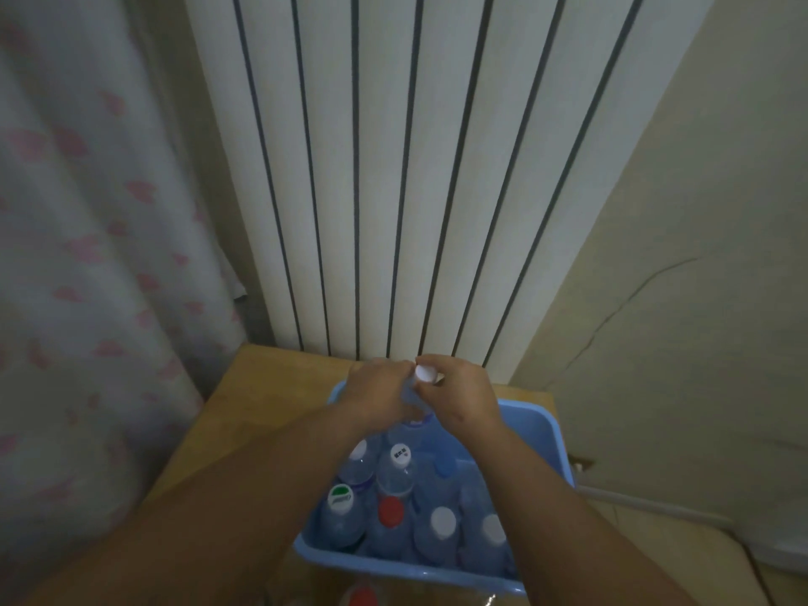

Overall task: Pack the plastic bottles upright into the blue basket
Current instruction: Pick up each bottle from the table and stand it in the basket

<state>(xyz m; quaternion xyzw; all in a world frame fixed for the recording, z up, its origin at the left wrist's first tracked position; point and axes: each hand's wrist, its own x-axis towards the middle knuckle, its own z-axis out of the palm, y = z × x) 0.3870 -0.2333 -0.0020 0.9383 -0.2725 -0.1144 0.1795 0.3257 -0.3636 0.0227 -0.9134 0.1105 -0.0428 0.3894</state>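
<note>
Forearms (245,487) above blue basket (556,435); left hand (379,396), right hand (460,396) curled round half-hidden bottle (425,373).

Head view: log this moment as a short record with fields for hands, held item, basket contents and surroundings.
left hand: grips the held bottle below its cap
right hand: pinches the same bottle at its white cap
held bottle: cap up, at the far end of the blue basket
basket contents: at least seven upright capped bottles
support: wooden table
background: radiator, flowered curtain
</note>
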